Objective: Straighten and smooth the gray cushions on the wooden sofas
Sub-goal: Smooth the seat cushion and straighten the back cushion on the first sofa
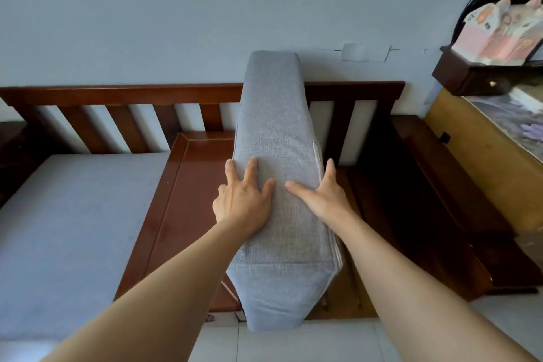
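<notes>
Standing on its long edge across the wooden sofa (188,209), the gray cushion (282,173) runs from the near seat edge to the far slatted backrest (123,123), its far end leaning on the top rail. Both hands grip it at mid-length: the left hand (242,195) curls over its left side, the right hand (321,192) wraps its right edge, thumb on top. A 2nd gray cushion (73,229) lies flat on the seat at left. A pink bag (496,32) sits on a dark shelf (470,79) far right.
</notes>
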A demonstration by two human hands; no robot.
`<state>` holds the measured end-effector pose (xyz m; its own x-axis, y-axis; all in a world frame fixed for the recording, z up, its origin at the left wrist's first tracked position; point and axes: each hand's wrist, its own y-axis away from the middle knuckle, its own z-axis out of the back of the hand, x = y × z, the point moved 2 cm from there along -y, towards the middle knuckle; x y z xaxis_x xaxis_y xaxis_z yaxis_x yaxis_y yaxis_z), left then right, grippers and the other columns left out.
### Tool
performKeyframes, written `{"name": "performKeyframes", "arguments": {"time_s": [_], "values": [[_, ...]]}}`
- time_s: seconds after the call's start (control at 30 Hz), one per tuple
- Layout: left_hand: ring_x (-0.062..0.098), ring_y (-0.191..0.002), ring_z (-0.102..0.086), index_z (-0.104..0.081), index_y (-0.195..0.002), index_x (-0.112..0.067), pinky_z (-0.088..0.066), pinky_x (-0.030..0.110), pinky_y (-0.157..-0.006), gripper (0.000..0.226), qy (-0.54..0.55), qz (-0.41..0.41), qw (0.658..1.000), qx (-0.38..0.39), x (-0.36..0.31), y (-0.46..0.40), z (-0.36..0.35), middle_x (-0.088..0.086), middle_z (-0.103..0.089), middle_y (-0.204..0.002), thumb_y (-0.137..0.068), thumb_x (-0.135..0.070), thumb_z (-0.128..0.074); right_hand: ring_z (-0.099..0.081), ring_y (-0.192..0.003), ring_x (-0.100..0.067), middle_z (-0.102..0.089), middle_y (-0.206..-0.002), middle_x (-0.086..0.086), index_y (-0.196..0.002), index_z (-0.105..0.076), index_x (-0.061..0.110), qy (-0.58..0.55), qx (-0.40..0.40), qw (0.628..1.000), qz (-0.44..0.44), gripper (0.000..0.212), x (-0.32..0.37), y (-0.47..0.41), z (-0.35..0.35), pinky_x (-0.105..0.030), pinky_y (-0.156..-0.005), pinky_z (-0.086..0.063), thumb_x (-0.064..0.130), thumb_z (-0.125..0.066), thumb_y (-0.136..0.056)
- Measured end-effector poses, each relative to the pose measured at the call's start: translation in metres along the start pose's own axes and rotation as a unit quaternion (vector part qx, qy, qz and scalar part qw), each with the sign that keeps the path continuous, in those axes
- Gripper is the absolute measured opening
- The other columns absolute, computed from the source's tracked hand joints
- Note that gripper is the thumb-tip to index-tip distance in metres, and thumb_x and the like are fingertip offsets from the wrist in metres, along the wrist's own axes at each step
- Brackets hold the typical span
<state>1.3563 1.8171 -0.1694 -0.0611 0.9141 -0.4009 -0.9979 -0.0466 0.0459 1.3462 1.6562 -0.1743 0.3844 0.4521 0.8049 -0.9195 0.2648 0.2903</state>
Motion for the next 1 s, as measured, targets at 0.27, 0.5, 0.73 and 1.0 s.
{"name": "performKeyframes", "arguments": {"time_s": [0.27,0.5,0.73,1.0], "values": [[0.038,-0.106,-0.054,-0.008,-0.149,-0.037,-0.041,0.038,-0.078,0.07,-0.005,-0.005,1.0,0.013,-0.001,-0.031,0.001,0.018,-0.041,-0.129,-0.09,-0.067,-0.032,-0.063,-0.101,-0.012,-0.062,-0.112,0.008,-0.132,-0.047,0.027,-0.17,0.001,0.985,-0.005,0.073,-0.012,-0.011,-0.007,-0.034,-0.093,-0.052,0.033,-0.084,-0.069],[0.034,-0.097,-0.057,-0.008,-0.149,-0.033,-0.036,0.034,-0.071,0.072,0.0,-0.069,0.998,0.004,0.009,0.001,0.003,0.016,-0.039,-0.125,-0.09,-0.066,-0.033,-0.062,-0.092,-0.004,-0.06,-0.1,0.014,-0.135,-0.044,0.026,-0.188,-0.05,0.981,-0.011,0.072,-0.02,0.034,-0.014,-0.023,-0.083,-0.051,0.026,-0.082,-0.073],[0.034,-0.097,-0.058,-0.011,-0.149,-0.023,-0.037,0.032,-0.069,0.08,0.041,-0.084,0.996,0.004,0.014,0.027,0.003,0.014,-0.04,-0.126,-0.089,-0.064,-0.043,-0.064,-0.098,-0.013,-0.063,-0.111,0.006,-0.137,-0.044,0.026,-0.162,-0.092,0.981,-0.049,0.08,-0.038,0.067,-0.018,-0.036,-0.091,-0.053,0.034,-0.084,-0.068],[0.04,-0.107,-0.054,-0.019,-0.147,-0.022,-0.038,0.037,-0.075,0.076,0.052,-0.024,0.998,0.015,0.026,0.015,0.011,0.016,-0.042,-0.128,-0.088,-0.065,-0.043,-0.06,-0.107,-0.015,-0.06,-0.12,0.006,-0.138,-0.042,0.027,-0.104,-0.045,0.993,-0.042,0.082,-0.017,0.055,-0.021,-0.037,-0.096,-0.05,0.039,-0.083,-0.068]]}}
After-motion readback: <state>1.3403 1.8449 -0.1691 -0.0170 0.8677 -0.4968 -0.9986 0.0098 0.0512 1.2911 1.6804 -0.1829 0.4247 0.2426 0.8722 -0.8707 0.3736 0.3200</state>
